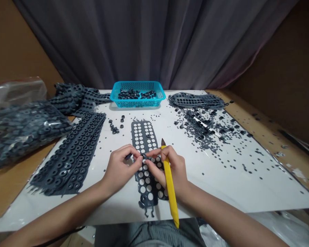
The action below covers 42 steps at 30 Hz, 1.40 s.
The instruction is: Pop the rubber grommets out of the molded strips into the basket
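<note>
Between the thumb and index finger of my left hand (122,166) is a small black rubber ring (143,156). My right hand (173,168) holds a yellow-handled craft knife (172,192) under its curled fingers, its dark pointed tip facing away from me. The right thumb and index fingertip also meet at the ring, partly hiding it. Beneath both hands lies a dark rubber sheet (141,137) with rows of round holes, the white table showing through. A ring (143,199) still sits in its near end.
A blue basket (137,103) with black rings stands at the back. Uncut ring sheets (69,154) and a clear bag of dark rubber parts (28,127) lie left. Small round scraps (203,133) and punched sheets (197,100) lie right. Several loose rings (114,129) sit behind my left hand.
</note>
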Available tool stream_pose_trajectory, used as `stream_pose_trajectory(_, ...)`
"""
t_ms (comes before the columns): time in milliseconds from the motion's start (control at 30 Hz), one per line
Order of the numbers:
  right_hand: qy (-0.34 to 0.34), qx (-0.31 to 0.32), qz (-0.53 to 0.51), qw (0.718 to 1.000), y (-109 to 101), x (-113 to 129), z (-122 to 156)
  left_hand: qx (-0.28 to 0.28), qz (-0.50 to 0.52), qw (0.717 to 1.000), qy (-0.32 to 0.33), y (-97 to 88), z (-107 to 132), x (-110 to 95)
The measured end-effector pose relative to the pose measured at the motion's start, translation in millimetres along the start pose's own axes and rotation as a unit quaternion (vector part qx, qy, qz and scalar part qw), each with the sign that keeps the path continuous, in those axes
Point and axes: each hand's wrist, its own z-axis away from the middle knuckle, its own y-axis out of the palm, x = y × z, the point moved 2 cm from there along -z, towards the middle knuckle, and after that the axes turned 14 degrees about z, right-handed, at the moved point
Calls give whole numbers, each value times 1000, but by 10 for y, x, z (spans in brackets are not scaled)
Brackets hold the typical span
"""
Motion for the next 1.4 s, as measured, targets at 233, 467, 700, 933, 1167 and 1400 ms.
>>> stream_pose_trajectory(233,21,24,-25,999,19,-12,-13,26,21,999,0,2,10,20)
stream_pose_trajectory(467,-54,-37,42,997,-4,24,-12,19,13,999,24,-1,5,13)
stream_pose_trajectory(700,-172,-64,105,977,6,13,-6,18,3,999,32,-1,19,6)
stream_pose_trajectory(933,-30,3,22,999,-2,6,-27,43,9,999,20,5,0,6)
stream_pose_trajectory(1167,130,41,-194,971,15,-37,-115,9,126,984,-122,-21,-20,125)
stream_pose_trajectory(1400,141,-43,-176,973,-121,-216,-269,23,363,885,-290,21,-45,217)
